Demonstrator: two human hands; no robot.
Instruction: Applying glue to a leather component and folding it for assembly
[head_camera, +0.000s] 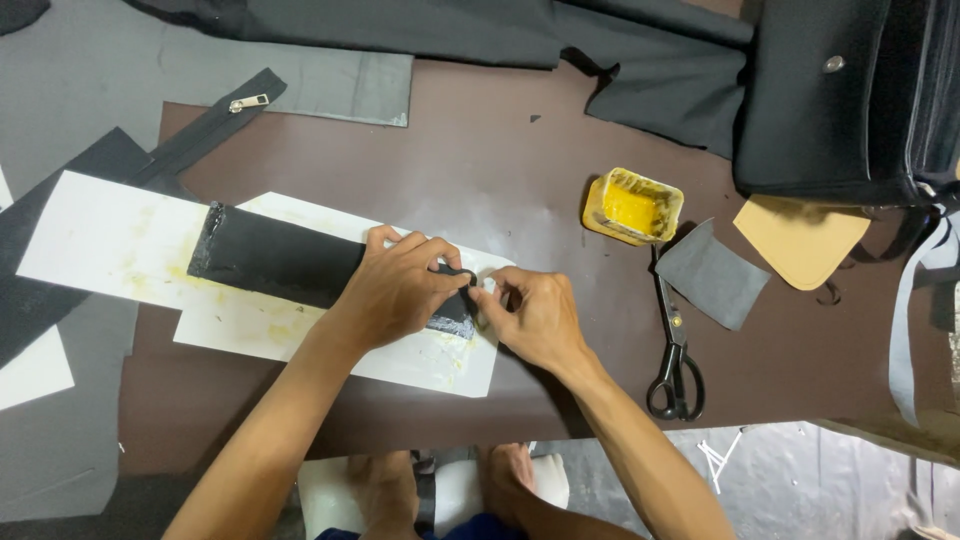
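Observation:
A long black strip of material (270, 258) lies across white paper sheets (110, 240) stained with yellow glue. My left hand (395, 285) rests on the strip's right end, thumb and fingers pinching its edge. My right hand (530, 315) meets it from the right, fingertips pinching the same end of the strip near the glossy glued edge (452, 325). Both hands touch at the strip's right end, which is partly hidden under the fingers.
A yellow glue tub (633, 206) stands to the right, black scissors (676, 355) below it, beside a grey patch (712, 272) and a tan piece (800, 235). A black bag (850, 95) sits at top right, a zipper (215, 115) and dark cloth at top left. The brown work surface (480, 170) ends near my feet.

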